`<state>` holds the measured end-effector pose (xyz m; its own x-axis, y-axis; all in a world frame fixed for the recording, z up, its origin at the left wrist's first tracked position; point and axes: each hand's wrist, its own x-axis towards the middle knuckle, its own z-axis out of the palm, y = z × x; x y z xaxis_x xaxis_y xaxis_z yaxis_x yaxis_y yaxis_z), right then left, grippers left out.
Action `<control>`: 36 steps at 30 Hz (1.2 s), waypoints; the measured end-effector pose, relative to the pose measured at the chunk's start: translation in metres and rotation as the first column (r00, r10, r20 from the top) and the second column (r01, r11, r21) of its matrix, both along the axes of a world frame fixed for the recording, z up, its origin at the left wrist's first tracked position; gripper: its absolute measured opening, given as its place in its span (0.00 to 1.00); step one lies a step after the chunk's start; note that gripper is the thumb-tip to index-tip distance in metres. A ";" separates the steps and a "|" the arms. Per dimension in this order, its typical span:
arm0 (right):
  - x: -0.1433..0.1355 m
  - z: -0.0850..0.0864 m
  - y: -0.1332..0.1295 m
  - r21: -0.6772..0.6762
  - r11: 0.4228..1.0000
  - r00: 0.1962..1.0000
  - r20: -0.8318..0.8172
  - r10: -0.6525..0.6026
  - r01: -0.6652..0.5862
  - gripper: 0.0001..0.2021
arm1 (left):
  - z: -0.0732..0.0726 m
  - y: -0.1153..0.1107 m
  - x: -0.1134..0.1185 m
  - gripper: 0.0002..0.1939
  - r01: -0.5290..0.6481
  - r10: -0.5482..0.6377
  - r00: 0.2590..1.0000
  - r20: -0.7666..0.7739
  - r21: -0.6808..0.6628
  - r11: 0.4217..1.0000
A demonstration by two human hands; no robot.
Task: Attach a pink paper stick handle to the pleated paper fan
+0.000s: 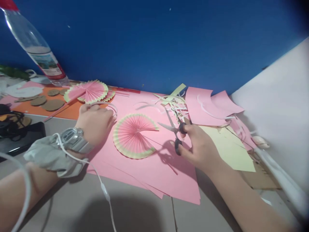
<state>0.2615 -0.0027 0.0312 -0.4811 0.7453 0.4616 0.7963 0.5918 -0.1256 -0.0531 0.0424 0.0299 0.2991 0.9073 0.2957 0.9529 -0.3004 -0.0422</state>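
- Just ahead of the right hand (200, 145), toward the left: a pink pleated paper fan (133, 136) with a pale yellow rim lies flat on the pink paper sheets (154, 170). It is not a full disc; a wedge gap opens on its right side, facing the hand.
- Right hand: thumb and a finger sit through the black loops of the scissors (174, 130); the rest of the hand is curled round the handles. Blades part-open, tips aimed left toward the fan's gap, apart from the paper edge, nothing between them.
- Left hand (95, 120): palm down, fingers curled, resting on the pink sheets just left of the fan. Whether the fingertips touch a thin white strip beside them cannot be told. It grips nothing visible. A wristwatch (73, 139) and a pushed-up grey sleeve sit on that wrist; a white cable (101, 183) trails across it.
- Beyond the left hand: a second pleated fan (89, 91) on an orange sheet, brown card discs (48, 101) to its left, a clear bottle (36, 45) at far left.
- Beyond the right hand: paper strip offcuts (172, 103), loose pink pieces, a pale yellow sheet (229, 149) to its right.
- Judgement: for a clean cut the left hand ought to press the fan's pleats flat close to the cut line, fingers clear of the blade path.
- Judgement: feed the paper deep into the blades rather than snipping at the tips; stacked pleats are thick and may slip.
- Risk: the cable could drag on the fan if the left wrist shifts.
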 end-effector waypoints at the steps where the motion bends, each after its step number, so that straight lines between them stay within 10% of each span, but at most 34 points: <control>1: -0.001 0.000 0.000 0.001 1.000 1.000 0.002 0.006 -0.006 0.09 | -0.004 0.002 -0.002 0.13 -0.013 0.012 1.000 -0.017 -0.018 1.000; 9: -0.004 0.000 0.000 -0.020 1.000 1.000 0.021 0.017 -0.016 0.09 | -0.003 -0.003 0.005 0.27 -0.056 0.058 0.997 0.044 -0.044 0.997; 16: -0.004 0.000 0.003 0.021 1.000 0.998 0.067 0.015 -0.017 0.08 | 0.017 -0.019 0.023 0.25 0.120 -0.126 0.977 0.175 0.041 0.992; 23: -0.007 0.000 0.001 0.029 0.991 0.979 0.164 0.121 -0.128 0.10 | 0.028 -0.025 0.032 0.20 0.556 -0.161 0.569 0.806 -0.234 0.797; 28: -0.006 0.000 0.002 0.059 0.989 0.979 0.157 0.127 -0.138 0.10 | 0.019 -0.024 0.035 0.21 0.695 -0.080 0.506 0.859 -0.351 0.628; 36: -0.002 -0.002 0.004 0.044 0.992 0.979 0.171 0.110 -0.119 0.11 | 0.013 -0.021 0.034 0.20 0.765 0.114 0.336 0.935 -0.341 0.546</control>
